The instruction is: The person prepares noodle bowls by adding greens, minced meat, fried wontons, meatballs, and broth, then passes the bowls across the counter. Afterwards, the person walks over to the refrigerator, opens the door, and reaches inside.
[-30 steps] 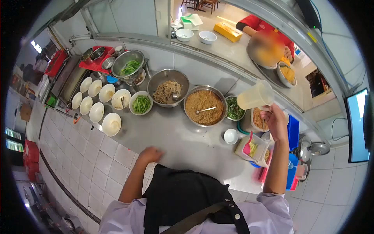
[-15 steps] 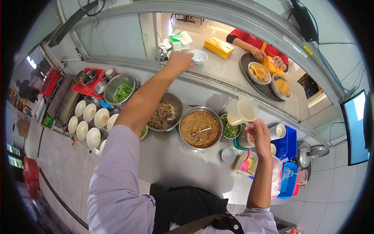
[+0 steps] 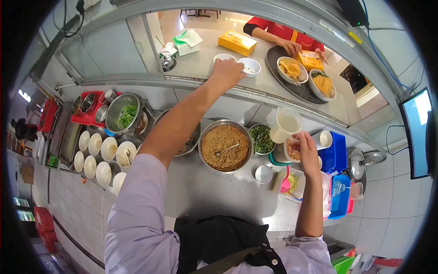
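Across the hatch, unreadable small print marks two yellow boxes (image 3: 237,43) and a co-worker's red shirt (image 3: 279,32); two filled bowls (image 3: 292,68) share a dark round tray (image 3: 273,55). Left of them, the left hand (image 3: 227,73), fingers bent downward, reaches over two small white bowls (image 3: 251,67), partly hiding one. Over the right side of the table (image 3: 207,194), the right hand (image 3: 305,147) pinches one translucent jug (image 3: 282,128) by its handle, near one bowl of chopped greens (image 3: 262,139). At far left, at least eight white bowls (image 3: 103,174) form two rows.
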### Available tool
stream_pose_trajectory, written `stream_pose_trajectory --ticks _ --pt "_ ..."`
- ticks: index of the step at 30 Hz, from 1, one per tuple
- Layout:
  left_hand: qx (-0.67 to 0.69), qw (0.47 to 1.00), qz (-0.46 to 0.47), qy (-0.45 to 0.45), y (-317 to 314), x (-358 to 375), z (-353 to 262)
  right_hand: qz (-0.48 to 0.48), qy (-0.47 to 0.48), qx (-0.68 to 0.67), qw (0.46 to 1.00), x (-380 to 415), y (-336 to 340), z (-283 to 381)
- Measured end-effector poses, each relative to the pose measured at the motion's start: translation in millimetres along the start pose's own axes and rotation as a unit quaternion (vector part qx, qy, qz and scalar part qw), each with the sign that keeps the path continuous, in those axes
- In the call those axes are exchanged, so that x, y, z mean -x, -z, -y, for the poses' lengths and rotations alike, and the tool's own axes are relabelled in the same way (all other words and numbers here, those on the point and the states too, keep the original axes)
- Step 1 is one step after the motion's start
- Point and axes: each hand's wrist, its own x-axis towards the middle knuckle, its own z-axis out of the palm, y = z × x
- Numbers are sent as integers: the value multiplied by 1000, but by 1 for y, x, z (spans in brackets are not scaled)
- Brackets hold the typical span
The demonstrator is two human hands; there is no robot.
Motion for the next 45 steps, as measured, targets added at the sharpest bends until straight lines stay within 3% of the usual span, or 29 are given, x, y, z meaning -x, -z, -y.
stream_pose_trajectory --ticks 6,8,9,10,11,13,19,23,27,28,34,45 --pt "23 999 39 5 1 -9 -27 1 35 1 999 -47 -8 11" --pt "21 997 -69 19 2 1 -30 -8 36 2 999 -62 -14 21" --pt "22 997 -69 18 8 15 -31 -7 50 20 999 -70 -15 25" --pt "84 986 -141 9 21 36 -32 -6 64 38 997 -77 -17 30" --pt "146 967 -211 -2 32 61 -32 -8 64 39 997 -84 -18 38" --pt "217 949 -230 -1 45 125 -35 18 43 64 997 -97 -19 53" --pt "374 907 -117 152 -32 355 -45 44 59 114 991 -129 -25 70" --pt "313 912 -5 264 -86 517 -50 57 53 157 985 -141 -34 87" --pt "207 921 14 329 -92 612 -54 67 17 152 986 -155 -39 98" --pt "146 931 17 333 -91 622 -54 75 16 160 984 -160 -38 97" --pt "102 937 -26 334 -109 628 -48 90 12 216 972 -169 -42 109" --pt "78 938 -56 333 -120 632 -42 117 7 244 963 -186 -37 116"
